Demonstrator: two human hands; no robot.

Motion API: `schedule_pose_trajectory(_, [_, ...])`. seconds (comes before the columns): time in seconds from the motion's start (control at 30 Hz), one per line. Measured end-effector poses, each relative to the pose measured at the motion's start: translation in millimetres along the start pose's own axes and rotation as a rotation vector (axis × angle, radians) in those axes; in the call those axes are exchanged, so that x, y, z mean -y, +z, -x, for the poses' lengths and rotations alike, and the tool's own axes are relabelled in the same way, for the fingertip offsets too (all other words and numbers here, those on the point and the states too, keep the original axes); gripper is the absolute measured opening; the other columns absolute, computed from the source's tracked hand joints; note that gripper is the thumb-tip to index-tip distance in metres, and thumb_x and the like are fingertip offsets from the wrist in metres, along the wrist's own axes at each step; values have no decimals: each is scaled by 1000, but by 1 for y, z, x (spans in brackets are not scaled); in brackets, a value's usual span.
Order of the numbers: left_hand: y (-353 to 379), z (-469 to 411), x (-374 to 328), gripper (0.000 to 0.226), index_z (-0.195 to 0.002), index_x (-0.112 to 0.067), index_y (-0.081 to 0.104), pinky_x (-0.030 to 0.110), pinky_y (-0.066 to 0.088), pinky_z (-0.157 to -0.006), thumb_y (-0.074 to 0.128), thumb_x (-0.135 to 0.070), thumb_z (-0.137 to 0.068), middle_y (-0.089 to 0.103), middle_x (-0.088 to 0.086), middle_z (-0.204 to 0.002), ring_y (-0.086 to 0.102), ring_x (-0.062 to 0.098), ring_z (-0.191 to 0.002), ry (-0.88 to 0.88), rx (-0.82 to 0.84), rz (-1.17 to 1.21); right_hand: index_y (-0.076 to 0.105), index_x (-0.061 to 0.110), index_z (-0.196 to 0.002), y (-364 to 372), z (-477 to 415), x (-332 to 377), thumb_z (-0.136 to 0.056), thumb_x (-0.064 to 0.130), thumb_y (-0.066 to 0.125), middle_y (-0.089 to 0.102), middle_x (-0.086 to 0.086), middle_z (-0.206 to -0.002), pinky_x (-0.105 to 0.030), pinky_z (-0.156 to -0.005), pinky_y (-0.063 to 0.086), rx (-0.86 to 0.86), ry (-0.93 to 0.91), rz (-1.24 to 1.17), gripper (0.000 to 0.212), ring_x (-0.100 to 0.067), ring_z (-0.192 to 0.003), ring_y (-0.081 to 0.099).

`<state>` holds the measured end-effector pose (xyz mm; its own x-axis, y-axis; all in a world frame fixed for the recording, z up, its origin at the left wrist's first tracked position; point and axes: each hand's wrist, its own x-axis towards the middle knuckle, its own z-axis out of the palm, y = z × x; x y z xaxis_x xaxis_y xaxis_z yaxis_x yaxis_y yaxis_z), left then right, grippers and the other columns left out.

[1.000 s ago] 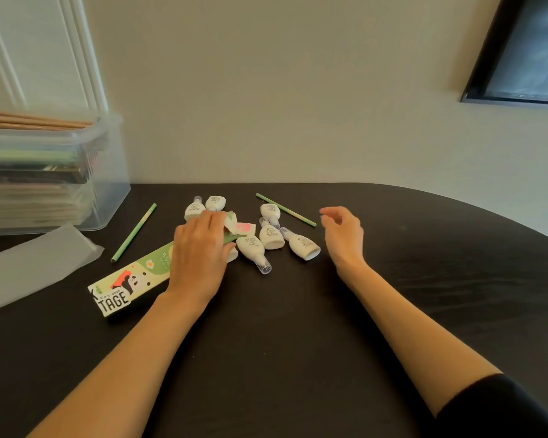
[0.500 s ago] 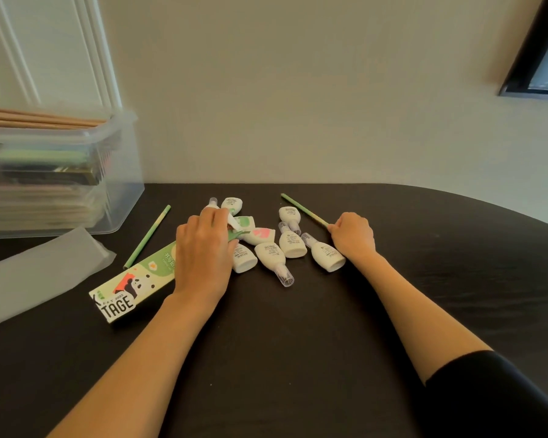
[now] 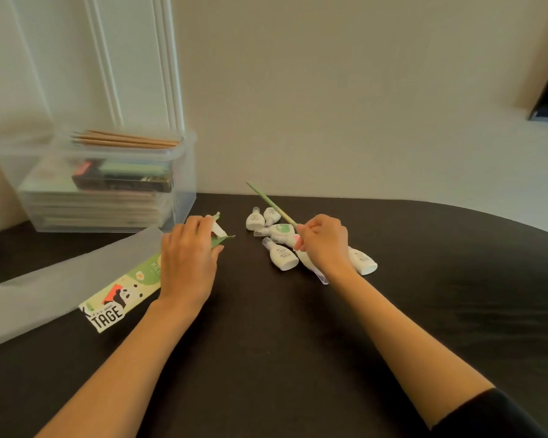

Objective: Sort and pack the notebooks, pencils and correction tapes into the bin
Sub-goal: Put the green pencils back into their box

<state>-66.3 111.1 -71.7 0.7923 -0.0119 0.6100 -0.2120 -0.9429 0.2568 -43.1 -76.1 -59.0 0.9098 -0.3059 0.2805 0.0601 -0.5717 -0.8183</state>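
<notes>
The right hand (image 3: 321, 245) pinched the near end of a green pencil (image 3: 271, 203) between thumb and curled fingers, with its tip slanting up and away to the far left above the loose correction tapes (image 3: 279, 237). The left hand (image 3: 189, 257) was curled over the open end of the pencil box (image 3: 121, 295), thumb under its flap. A white piece lay at its fingertips, and whether it was held could not be told. The clear bin (image 3: 184, 184) stood far left on the worktop (image 3: 282, 343), with notebooks (image 3: 92, 207) stacked inside it.

The pencil was held only at one end, so it could swing or slip as it was fed toward the box. If the flap sagged, the tip could catch on the box mouth. The right wrist hung just over the tapes, and a low sweep to the left could scatter them. Shifting the box further might push the translucent sheet (image 3: 54, 276) beside it.

Half a second before, this pencil lay flat on the worktop with the right hand just closing on it. Now it was lifted. The left hand and the box had drawn left, apart from the tapes they had been touching.
</notes>
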Motion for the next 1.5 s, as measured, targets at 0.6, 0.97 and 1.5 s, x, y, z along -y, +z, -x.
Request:
schedule_pose_trajectory(0.6, [-3, -7, 67, 40, -119, -8, 49, 34, 33, -86, 65, -19, -84, 53, 11, -117, 48, 28, -106, -210, -3, -4, 41, 9, -62, 108, 11, 48, -83, 13, 53, 52, -2, -45, -18, -48, 43, 209, 30, 214, 25, -6, -39, 49])
schedule_pose_trajectory(0.97, [4, -9, 68, 42, -121, -11, 48, 34, 33, -86, 65, -22, -85, 53, 9, -116, 48, 27, -106, -207, 25, -6, 60, 11, -71, 81, -15, 45, -89, 10, 58, 61, 2, -52, -13, -51, 48, -250, 269, -766, 18, -6, -47, 58])
schedule_pose_trajectory(1.5, [10, -13, 75, 45, -124, -14, 47, 30, 32, -88, 65, -27, -84, 52, 6, -118, 47, 22, -108, -250, 18, 1, 46, 3, -117, 152, -42, 67, -82, 31, 67, 55, -13, -99, -27, -69, 46, 449, 178, 221, 50, -20, -81, 49])
